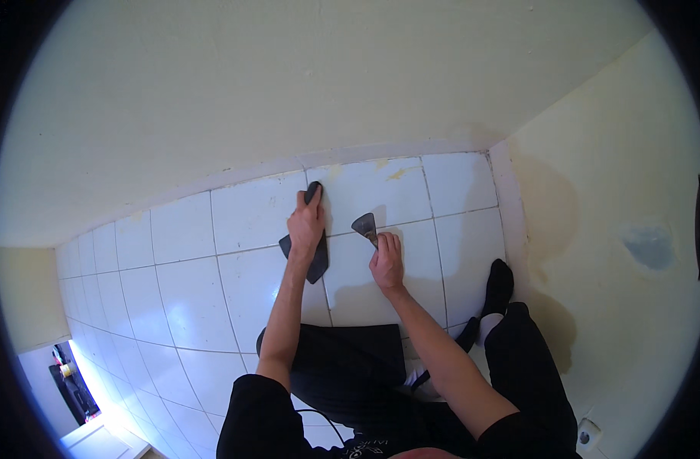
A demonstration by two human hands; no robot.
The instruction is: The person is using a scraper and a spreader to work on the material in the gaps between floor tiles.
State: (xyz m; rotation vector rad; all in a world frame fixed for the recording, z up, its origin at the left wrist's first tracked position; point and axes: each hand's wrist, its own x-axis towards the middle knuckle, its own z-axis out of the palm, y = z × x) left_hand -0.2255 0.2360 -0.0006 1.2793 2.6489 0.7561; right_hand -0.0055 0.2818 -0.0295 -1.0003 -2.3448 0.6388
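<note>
My left hand [307, 226] is closed around the black handle of a dark, broad-bladed trowel [318, 265]. Its handle end points toward the wall, and the blade shows beneath my wrist, low over the white tile floor [269, 210]. To the right, my right hand [387, 262] grips a putty knife [364, 225] by its handle. The flared dark blade of the putty knife points away from me, toward the wall, and casts a shadow on a tile. Whether either blade touches the floor I cannot tell. Yellowish residue [398, 174] marks the tile near the skirting.
A pale wall [350, 84] with a low skirting [273, 166] runs across the far side. Another wall [617, 176] with a grey patch [649, 247] stands at the right. My bent legs and black-socked foot [500, 283] are close by. A wall socket [587, 434] sits lower right.
</note>
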